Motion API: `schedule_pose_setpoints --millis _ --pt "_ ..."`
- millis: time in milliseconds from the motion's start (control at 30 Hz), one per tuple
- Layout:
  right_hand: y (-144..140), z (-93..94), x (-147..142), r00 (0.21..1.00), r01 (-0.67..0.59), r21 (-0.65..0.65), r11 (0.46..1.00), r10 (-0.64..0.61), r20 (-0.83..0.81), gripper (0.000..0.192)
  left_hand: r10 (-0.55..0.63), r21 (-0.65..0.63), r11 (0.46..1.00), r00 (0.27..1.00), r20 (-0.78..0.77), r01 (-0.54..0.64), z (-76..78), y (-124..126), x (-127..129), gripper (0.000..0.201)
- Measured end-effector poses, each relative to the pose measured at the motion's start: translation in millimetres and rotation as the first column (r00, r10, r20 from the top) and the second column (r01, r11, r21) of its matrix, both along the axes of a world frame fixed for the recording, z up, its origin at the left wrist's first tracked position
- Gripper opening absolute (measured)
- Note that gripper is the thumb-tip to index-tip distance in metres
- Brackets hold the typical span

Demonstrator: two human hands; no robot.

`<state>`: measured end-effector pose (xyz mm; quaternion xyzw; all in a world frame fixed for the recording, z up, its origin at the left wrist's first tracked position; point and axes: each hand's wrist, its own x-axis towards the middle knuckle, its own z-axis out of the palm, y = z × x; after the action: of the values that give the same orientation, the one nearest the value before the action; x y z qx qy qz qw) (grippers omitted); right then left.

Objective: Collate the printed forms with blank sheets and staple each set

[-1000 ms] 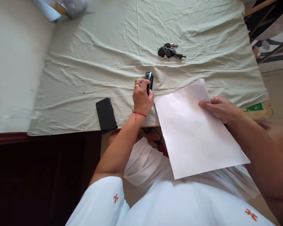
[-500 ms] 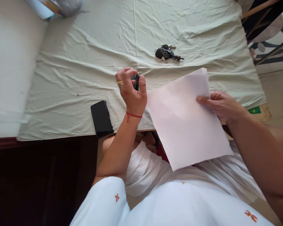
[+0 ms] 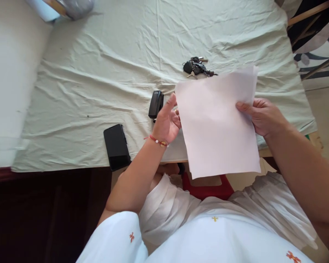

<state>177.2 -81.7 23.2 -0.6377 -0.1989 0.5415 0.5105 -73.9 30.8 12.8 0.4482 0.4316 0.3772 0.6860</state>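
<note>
Wrinkled tablecloth (image 3: 120,54) beneath white paper (image 3: 218,128)

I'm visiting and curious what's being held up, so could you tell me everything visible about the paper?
The paper is white, thin-looking and slightly bowed, its visible face blank; doubled edges suggest more than one sheet. The right hand grips its right edge, thumb on top. It spans from above the cloth to beyond the cloth's near edge. The left hand is at its left edge; whether they touch is unclear.
</note>
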Motion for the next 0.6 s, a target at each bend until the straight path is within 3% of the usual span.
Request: schedule_pose_setpoints --millis 67,167,300,467,600 --pt "4.5 -0.3 0.8 0.997 -0.056 -0.069 0.996 0.059 0.047 0.020 -0.159 -0.221 0.959 0.983 0.093 0.176 2.3 -9.8 -0.3 0.030" --pt "15.0 -3.5 8.2 0.985 -0.148 -0.096 0.984 0.155 0.074 0.022 -0.161 -0.307 0.935 0.984 0.072 0.176 -1.4 -20.5 1.3 0.029" --pt "35.6 -14.1 23.1 0.956 -0.220 0.053 0.974 0.205 0.209 0.033 -0.045 -0.284 0.958 0.999 0.012 0.046 -9.8 -22.7 3.9 0.030" --pt "45.0 -25.0 29.6 0.927 -0.288 0.087 0.954 0.254 0.276 0.031 0.054 -0.174 0.983 0.998 -0.043 -0.061 -7.7 -23.0 5.2 0.029" --pt "38.3 -30.7 30.8 0.928 -0.282 0.191 0.940 0.217 0.304 0.024 0.070 -0.252 0.965 0.997 -0.032 -0.076 0.9 -28.1 5.6 0.030"
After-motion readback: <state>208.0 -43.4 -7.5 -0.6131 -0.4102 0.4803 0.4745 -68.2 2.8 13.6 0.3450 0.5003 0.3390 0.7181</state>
